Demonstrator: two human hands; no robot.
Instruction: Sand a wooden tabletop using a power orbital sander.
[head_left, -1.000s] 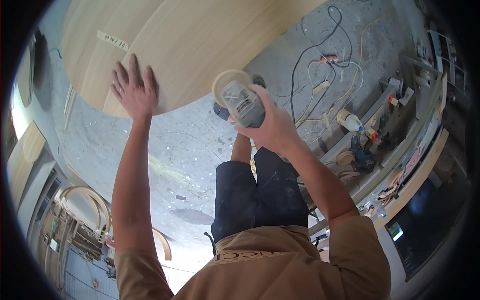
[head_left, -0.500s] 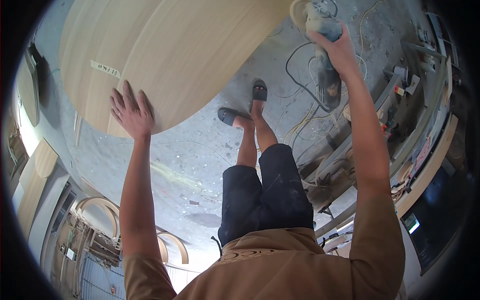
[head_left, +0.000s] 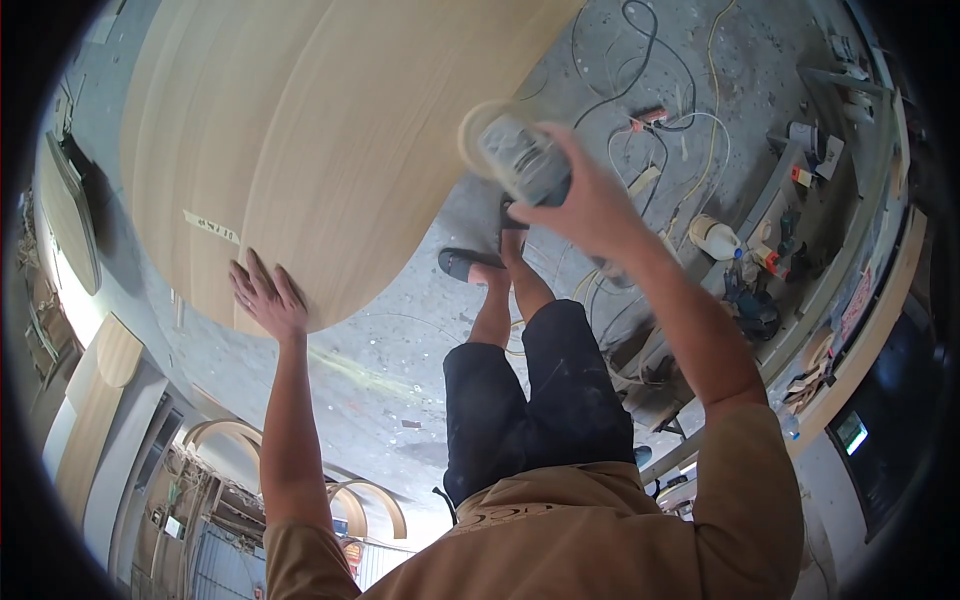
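Observation:
My left hand [head_left: 268,300] rests with fingers spread on the near end of a large rounded wooden panel [head_left: 330,170]. Just beyond those fingertips, a pale strip of tape [head_left: 211,227] with dark marks is stuck to the wood. My right hand [head_left: 590,200] is wrapped round the body of a grey power sander [head_left: 525,160], blurred by motion. Its round pad [head_left: 478,135] is at the panel's right edge; whether it touches the wood I cannot tell. My right hand hides the rear of the tool.
Black and yellow cables [head_left: 690,100] lie over the speckled concrete floor [head_left: 400,345]. On the right, a white jug [head_left: 714,236] and tools stand beside a low wooden rack [head_left: 780,190]. More wooden boards [head_left: 100,370] lean at left, with curved wooden pieces [head_left: 365,510] behind.
My right hand has brought the sander left and nearer, from beside the panel to its right edge. The panel and my left hand sit lower in view.

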